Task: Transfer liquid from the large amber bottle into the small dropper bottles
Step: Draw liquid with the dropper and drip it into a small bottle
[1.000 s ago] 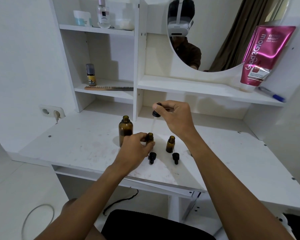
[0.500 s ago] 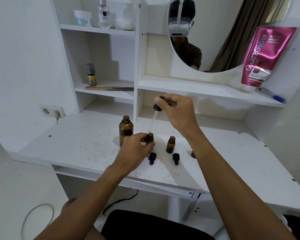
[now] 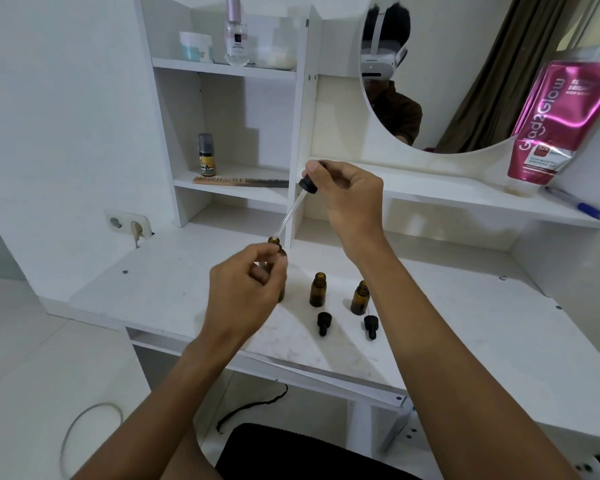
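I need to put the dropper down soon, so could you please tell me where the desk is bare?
Bare desk lies right of the two small bottles and around the right forearm, and again left of the left hand toward the socket. It is crowded in front of the small bottles, where two caps lie.

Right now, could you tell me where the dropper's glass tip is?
In the head view, the dropper in the right hand slants down-left, its tip at the large amber bottle's mouth.
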